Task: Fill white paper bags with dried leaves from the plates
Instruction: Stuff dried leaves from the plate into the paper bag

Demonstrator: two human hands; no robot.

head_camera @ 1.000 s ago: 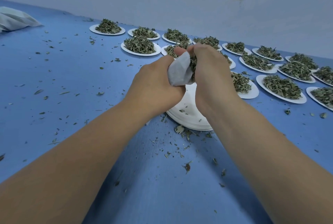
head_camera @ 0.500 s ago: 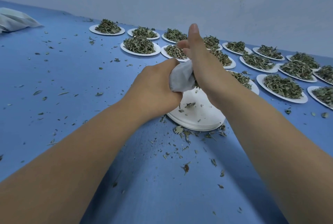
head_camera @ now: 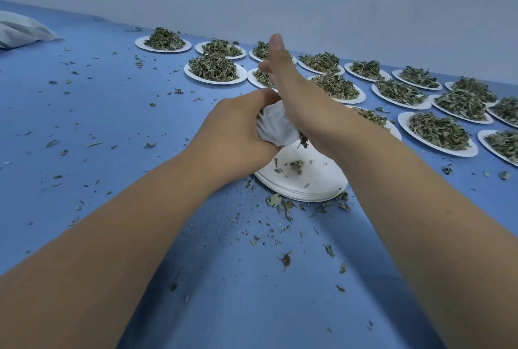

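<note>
Left hand [head_camera: 235, 135] round white paper bag [head_camera: 276, 127]; right hand [head_camera: 294, 93] against it, thumb up.

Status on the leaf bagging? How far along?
Done: a stack of emptied plates sits under the hands, crumbs only. In hand: left hand grips a white paper bag, right hand at its mouth, leaves dangling out. Left: over a dozen heaped plates behind, plus spilled bits on the blue table.

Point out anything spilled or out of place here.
Dried leaf bits lie spilled across the blue table, thickest by the stack of plates, off any plate. More dangle beside the white paper bag gripped by the left hand.
</note>
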